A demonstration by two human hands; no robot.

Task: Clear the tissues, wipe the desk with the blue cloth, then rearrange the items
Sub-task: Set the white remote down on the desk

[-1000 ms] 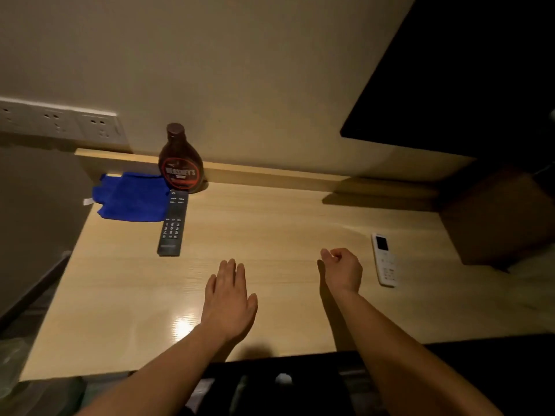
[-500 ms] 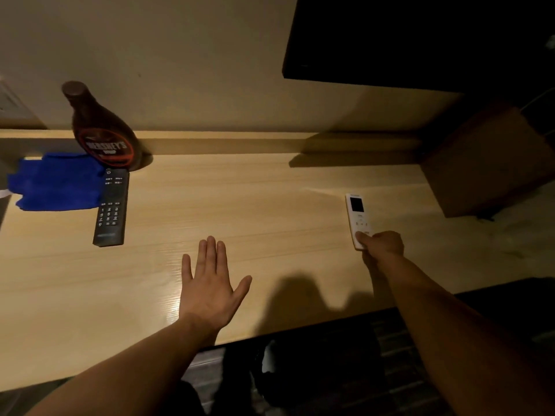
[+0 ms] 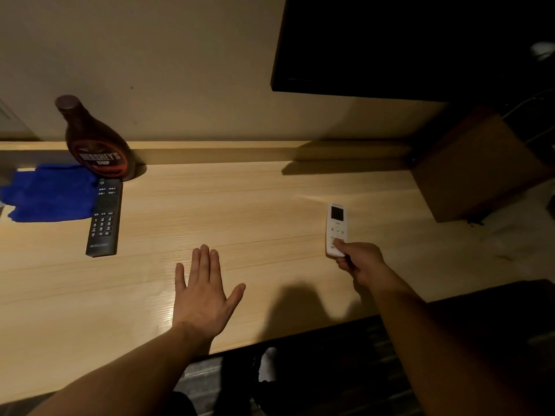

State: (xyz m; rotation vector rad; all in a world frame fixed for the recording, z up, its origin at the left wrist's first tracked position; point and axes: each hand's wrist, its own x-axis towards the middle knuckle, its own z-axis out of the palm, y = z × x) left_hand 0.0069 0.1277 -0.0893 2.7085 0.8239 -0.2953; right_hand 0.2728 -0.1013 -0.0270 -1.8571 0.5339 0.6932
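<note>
A small white remote lies on the light wooden desk at the right; my right hand pinches its near end between thumb and fingers. My left hand rests flat and open on the desk near the front edge, holding nothing. At the back left a blue cloth lies spread out. A black TV remote lies beside it, partly over its edge. A brown syrup bottle stands upright behind the black remote, against the wall. No tissues are in view.
A dark screen hangs on the wall above the desk's right part. A brown box sits at the far right end. The desk's front edge runs below my arms, with dark floor beneath.
My right hand has reached right and closed on the white remote's near end. The view has swung right and nearer. My left hand has stayed flat on the desk.
</note>
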